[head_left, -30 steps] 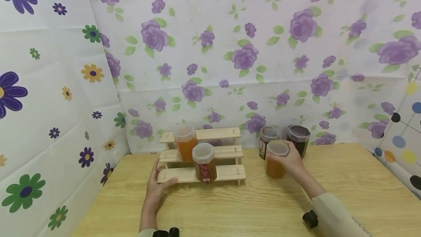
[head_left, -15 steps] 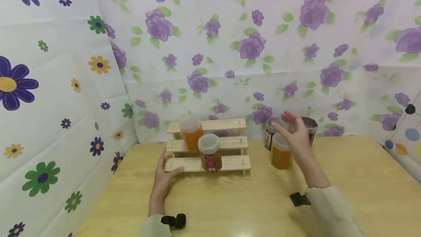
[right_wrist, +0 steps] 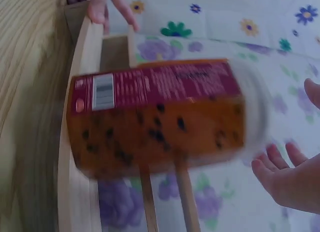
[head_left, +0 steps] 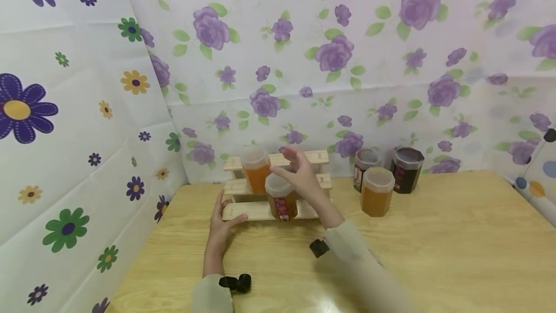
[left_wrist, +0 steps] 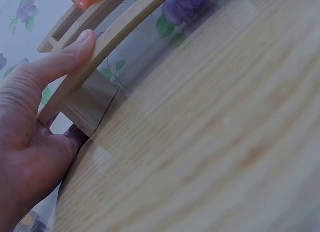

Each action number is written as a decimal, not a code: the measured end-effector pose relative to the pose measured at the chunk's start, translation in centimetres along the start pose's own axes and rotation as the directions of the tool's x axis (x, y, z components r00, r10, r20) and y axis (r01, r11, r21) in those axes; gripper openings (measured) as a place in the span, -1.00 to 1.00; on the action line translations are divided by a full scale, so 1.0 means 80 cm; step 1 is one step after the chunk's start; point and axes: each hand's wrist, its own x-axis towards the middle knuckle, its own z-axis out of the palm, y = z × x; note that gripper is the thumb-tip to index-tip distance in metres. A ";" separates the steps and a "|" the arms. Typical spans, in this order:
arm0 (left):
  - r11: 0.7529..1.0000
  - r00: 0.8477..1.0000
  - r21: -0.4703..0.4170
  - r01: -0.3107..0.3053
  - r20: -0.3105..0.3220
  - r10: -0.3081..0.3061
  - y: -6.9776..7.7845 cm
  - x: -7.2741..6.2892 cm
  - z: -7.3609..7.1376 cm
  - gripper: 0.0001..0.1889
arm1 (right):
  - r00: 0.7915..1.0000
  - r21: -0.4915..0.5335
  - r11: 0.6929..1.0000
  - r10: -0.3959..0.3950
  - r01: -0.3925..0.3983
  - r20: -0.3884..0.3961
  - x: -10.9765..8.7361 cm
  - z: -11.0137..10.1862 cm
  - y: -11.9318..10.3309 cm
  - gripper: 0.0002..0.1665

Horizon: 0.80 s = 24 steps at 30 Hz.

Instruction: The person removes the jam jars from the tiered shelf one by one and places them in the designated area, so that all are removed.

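My left hand (head_left: 220, 230) grips the left end of the three-step wooden rack (head_left: 249, 211), its thumb lying on the lowest step in the left wrist view. On that step stands a lidded jar (head_left: 283, 205) with a maroon label; the right wrist view shows dark seeds in its orange contents. Beside its lid, my right hand (head_left: 305, 177) has its fingers spread. A gap shows between fingers (right_wrist: 276, 159) and lid in the right wrist view. One step higher, to the left, is a jar of bright orange contents (head_left: 257, 177).
Right of the rack, a golden-orange jar (head_left: 376, 197) stands on the wooden table (head_left: 434, 255). Two dark jars are behind it, one labelled (head_left: 359, 175) and one nearly black (head_left: 406, 173). A flowered cloth (head_left: 304, 71) hangs directly behind.
My right hand has let go of the golden-orange jar and moved left to the seeded jar on the rack. The left hand keeps its grip. The head view has shifted slightly.
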 end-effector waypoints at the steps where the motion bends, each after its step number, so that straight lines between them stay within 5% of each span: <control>1: 1.000 1.000 0.007 0.003 0.002 -0.003 0.000 0.000 0.000 0.12 | 1.000 -0.020 1.000 -0.001 0.001 0.009 0.008 0.009 0.000 -0.08; 6: 1.000 1.000 0.021 -0.008 0.006 0.008 0.003 -0.001 0.001 0.13 | 0.999 -0.072 0.996 0.046 -0.045 0.014 0.047 0.047 -0.008 0.05; 11: 1.000 1.000 0.013 -0.008 0.003 0.008 0.000 -0.007 0.003 0.12 | 0.989 -0.113 0.984 0.143 -0.140 0.023 0.060 0.073 -0.009 0.16; 17: 1.000 1.000 0.025 0.001 0.011 -0.002 -0.005 -0.011 0.005 0.14 | 0.993 -0.253 0.961 0.117 -0.114 -0.004 0.056 0.080 -0.001 0.17; 24: 0.999 1.000 0.032 -0.018 0.001 0.018 -0.001 -0.003 0.001 0.13 | 0.994 -0.254 0.961 0.111 -0.113 -0.024 0.065 0.079 -0.004 0.12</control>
